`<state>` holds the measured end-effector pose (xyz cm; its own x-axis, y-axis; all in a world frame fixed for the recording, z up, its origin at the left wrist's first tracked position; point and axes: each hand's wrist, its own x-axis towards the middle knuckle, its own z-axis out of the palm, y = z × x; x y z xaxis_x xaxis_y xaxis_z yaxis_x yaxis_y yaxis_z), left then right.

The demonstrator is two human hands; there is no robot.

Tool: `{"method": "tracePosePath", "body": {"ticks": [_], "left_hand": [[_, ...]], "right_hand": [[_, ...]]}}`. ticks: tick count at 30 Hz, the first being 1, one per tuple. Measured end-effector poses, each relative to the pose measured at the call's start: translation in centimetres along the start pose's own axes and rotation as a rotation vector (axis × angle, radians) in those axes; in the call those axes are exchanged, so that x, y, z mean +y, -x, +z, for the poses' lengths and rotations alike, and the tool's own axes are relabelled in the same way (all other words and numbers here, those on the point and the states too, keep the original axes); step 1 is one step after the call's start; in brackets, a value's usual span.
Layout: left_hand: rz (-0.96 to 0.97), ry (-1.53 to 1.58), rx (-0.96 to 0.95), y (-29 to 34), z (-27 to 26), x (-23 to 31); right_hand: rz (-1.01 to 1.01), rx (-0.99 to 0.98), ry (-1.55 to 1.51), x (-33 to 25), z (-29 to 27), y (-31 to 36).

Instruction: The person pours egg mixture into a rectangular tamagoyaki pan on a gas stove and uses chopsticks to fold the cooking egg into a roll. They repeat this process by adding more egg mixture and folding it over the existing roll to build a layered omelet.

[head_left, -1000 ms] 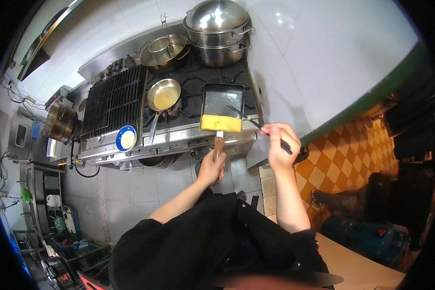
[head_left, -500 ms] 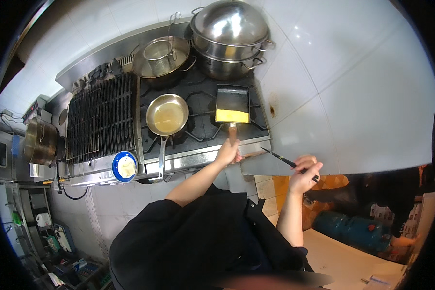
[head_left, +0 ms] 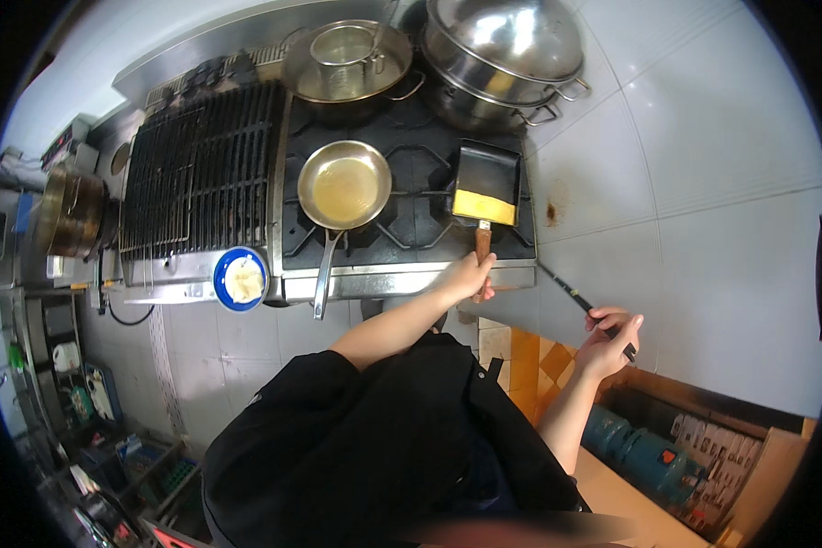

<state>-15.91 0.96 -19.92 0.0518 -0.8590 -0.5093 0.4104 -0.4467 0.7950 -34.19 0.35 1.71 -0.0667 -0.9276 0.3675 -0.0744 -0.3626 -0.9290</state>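
Note:
My left hand (head_left: 470,277) is closed round the wooden handle of a square black omelette pan (head_left: 491,171) at the right of the stove. A flat yellow band of egg (head_left: 484,207) lies across the pan's near end, by the handle. Out to the right, clear of the pan, my right hand (head_left: 610,343) grips long black chopsticks (head_left: 571,294). Their thin tips point up and left toward the stove's front corner. Left of the omelette pan, a round steel frying pan (head_left: 344,185) with yellowish liquid rests on the burner grate, its handle toward me.
A blue-rimmed bowl (head_left: 240,279) with pale contents sits on the front ledge beside the black grill grate (head_left: 201,173). Behind stand a wide pot (head_left: 349,87) holding a strainer and a large lidded steamer pot (head_left: 502,55). Teal gas cylinders (head_left: 644,454) are low at the right.
The view has shifted, so the stove sits differently in it. Both hands keep their grips, and the egg is still at the pan's handle end.

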Motion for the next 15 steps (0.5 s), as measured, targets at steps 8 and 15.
{"method": "tracePosePath", "body": {"ticks": [8, 15], "left_hand": [[0.044, -0.065, -0.049, -1.5, -0.2, -3.6], [0.43, 0.177, 0.067, -2.1, 0.9, -5.5]], "right_hand": [[-0.083, -0.422, -0.475, 0.5, 9.8, -2.1], [-0.015, -1.12, -0.767, -1.3, 27.5, 8.1]]}}
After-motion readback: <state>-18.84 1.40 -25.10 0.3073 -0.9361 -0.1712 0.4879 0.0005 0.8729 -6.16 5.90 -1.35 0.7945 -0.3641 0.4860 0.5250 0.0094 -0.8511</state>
